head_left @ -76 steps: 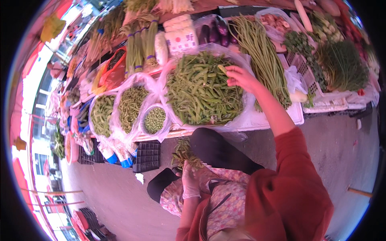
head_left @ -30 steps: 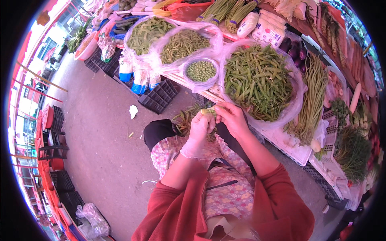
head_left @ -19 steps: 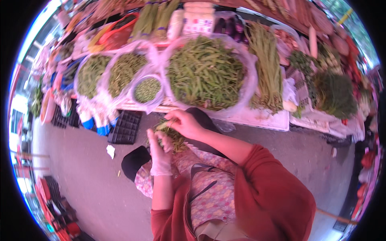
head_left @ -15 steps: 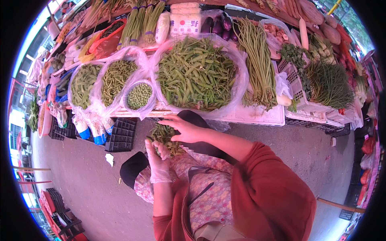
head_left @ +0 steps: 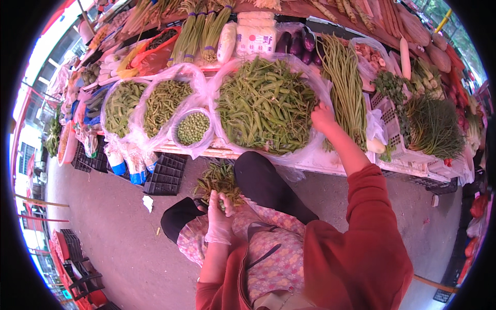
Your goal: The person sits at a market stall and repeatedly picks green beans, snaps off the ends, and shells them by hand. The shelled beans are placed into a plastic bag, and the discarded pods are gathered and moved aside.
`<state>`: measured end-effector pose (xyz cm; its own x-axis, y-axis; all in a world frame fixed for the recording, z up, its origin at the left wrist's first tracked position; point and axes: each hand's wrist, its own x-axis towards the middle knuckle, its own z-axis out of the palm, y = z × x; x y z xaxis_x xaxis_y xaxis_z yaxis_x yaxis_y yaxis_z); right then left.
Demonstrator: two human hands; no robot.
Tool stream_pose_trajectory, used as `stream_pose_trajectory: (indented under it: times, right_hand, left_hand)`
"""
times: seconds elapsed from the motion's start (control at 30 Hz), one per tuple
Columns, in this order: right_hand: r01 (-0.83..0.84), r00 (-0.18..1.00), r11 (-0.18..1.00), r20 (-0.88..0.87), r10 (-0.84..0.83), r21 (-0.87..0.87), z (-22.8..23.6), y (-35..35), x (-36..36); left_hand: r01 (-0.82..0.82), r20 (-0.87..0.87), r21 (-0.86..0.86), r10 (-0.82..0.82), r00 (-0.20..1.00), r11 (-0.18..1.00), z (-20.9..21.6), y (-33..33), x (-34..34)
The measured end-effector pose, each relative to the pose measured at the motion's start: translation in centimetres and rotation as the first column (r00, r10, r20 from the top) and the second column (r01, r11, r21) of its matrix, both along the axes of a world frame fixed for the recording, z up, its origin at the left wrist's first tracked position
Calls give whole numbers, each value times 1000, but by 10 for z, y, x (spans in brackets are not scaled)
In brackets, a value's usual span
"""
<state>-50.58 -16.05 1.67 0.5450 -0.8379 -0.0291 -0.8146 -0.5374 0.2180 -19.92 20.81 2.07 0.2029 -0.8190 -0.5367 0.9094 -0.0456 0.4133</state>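
In a clear plastic glove, my left hand [head_left: 219, 219] is curled over my lap. Small round green peas [head_left: 222, 204] show between its fingers. Just beyond it lies a heap of pea pods and shells [head_left: 221, 181], beside my knee. My right hand [head_left: 323, 118], bare, reaches forward to the right edge of the big pile of green pea pods [head_left: 266, 106], which sits in clear plastic. Its fingers are drawn together at the pods; what they pinch is hidden. Left of the pile stands a plastic-lined bowl of shelled peas [head_left: 192, 129].
Two plastic-lined heaps of pods [head_left: 166, 106] lie farther left. Long beans [head_left: 345, 90] are right of the pile, then a crate [head_left: 395, 121] with leafy greens. Eggplants [head_left: 297, 45] lie behind. Black crates [head_left: 166, 173] stand on the ground below the stall.
My right hand has moved from above the heap at my lap, forward and right to the pile, its fingers now drawn together. My left hand stays curled near my lap. The view has shifted slightly.
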Motion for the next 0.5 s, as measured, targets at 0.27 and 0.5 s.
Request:
stream_pose_trajectory:
  times: [0.27,0.5]
  right_hand:
    - [114,993,993,0,-114,19,-8,2,9]
    - [234,926,933,228,-300,275,70,11,3]
  left_hand:
    - [44,64,37,-46,997,998,7,-3,-3]
    - [33,58,73,-38,998,997,1,-1,-2]
